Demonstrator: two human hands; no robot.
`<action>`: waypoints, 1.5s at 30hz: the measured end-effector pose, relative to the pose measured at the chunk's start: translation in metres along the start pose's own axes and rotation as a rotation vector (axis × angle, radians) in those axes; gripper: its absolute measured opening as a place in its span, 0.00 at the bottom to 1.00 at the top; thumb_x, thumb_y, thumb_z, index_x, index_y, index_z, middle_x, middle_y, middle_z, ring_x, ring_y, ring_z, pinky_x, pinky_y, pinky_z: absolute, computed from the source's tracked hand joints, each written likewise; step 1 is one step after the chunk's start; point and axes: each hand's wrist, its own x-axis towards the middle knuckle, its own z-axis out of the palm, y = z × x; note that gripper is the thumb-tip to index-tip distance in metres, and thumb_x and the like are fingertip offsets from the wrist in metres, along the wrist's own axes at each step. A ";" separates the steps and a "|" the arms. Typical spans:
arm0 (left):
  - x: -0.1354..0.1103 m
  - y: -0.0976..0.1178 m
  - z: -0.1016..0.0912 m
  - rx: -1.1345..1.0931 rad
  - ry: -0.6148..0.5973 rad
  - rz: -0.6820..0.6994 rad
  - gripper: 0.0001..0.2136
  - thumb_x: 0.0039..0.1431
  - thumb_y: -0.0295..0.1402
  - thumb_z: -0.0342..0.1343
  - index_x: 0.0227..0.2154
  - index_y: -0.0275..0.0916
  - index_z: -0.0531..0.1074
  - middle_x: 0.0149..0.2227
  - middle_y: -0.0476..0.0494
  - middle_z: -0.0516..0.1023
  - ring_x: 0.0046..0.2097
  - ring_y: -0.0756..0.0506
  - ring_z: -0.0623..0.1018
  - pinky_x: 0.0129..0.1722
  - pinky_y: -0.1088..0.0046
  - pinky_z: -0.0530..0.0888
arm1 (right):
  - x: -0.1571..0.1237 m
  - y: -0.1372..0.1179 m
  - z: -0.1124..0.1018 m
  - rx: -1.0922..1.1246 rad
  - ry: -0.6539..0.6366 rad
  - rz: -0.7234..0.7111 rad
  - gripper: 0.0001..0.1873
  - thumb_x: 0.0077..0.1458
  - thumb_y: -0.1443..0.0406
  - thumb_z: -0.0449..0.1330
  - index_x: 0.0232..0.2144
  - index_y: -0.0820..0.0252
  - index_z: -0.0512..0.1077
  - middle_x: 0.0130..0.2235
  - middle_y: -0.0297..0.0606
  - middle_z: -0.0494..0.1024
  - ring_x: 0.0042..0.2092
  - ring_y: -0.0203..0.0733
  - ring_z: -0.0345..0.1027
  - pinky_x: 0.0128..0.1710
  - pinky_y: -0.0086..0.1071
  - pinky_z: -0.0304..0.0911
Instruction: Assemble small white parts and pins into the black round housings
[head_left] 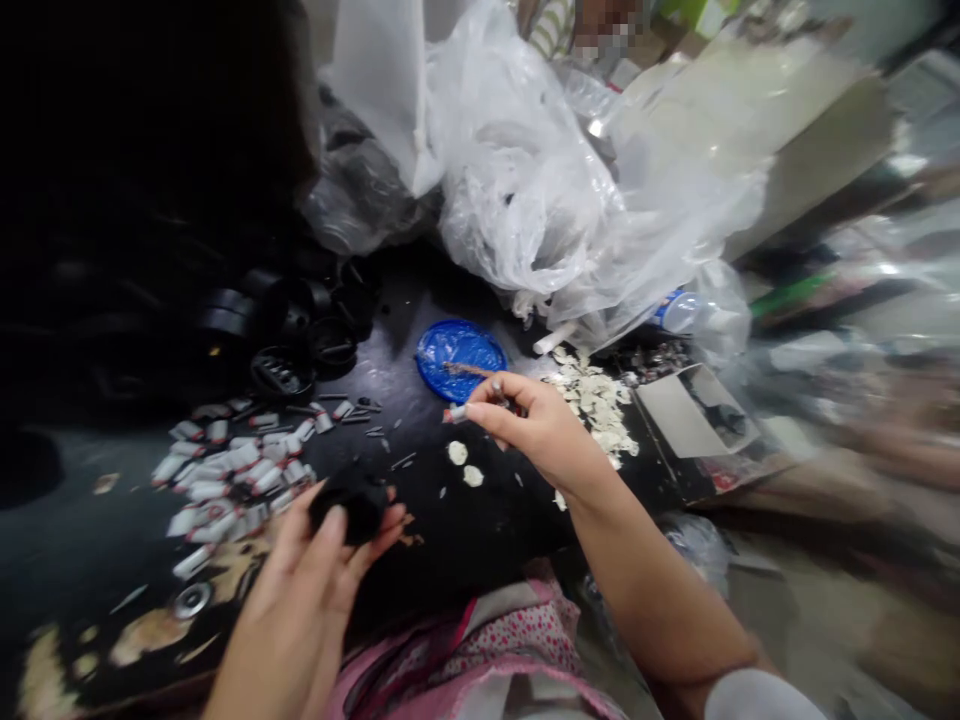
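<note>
My left hand is closed around a round black plastic part just above the near edge of the dark table. My right hand reaches out over the table and pinches a thin brush-like stick whose tip lies over a blue lid. A small white piece also sits at its fingertips. Two pale discs lie on the table below that hand.
Several small white pieces are spread at the left, with black round parts behind them. A heap of pale discs and an open cardboard box lie at the right. Crumpled clear plastic bags fill the back.
</note>
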 end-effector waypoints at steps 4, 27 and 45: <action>0.002 0.000 0.008 -0.134 -0.059 -0.212 0.09 0.54 0.34 0.60 0.38 0.42 0.76 0.37 0.44 0.82 0.36 0.42 0.82 0.37 0.66 0.80 | -0.016 -0.010 0.027 0.275 -0.148 0.067 0.11 0.52 0.58 0.62 0.29 0.60 0.70 0.23 0.27 0.66 0.22 0.28 0.56 0.22 0.24 0.52; -0.009 -0.010 -0.016 0.134 -0.002 -0.027 0.16 0.52 0.34 0.62 0.45 0.45 0.73 0.47 0.45 0.76 0.47 0.43 0.76 0.44 0.71 0.75 | -0.041 -0.036 0.039 -0.225 -0.114 -0.221 0.04 0.55 0.64 0.62 0.29 0.58 0.72 0.28 0.28 0.76 0.30 0.31 0.68 0.33 0.27 0.59; -0.017 0.001 -0.031 0.232 -0.228 -0.240 0.13 0.49 0.42 0.63 0.37 0.46 0.76 0.36 0.45 0.80 0.40 0.43 0.79 0.39 0.74 0.75 | -0.045 -0.016 0.035 0.349 -0.487 0.271 0.13 0.45 0.59 0.68 0.26 0.64 0.76 0.25 0.31 0.75 0.28 0.31 0.65 0.30 0.25 0.61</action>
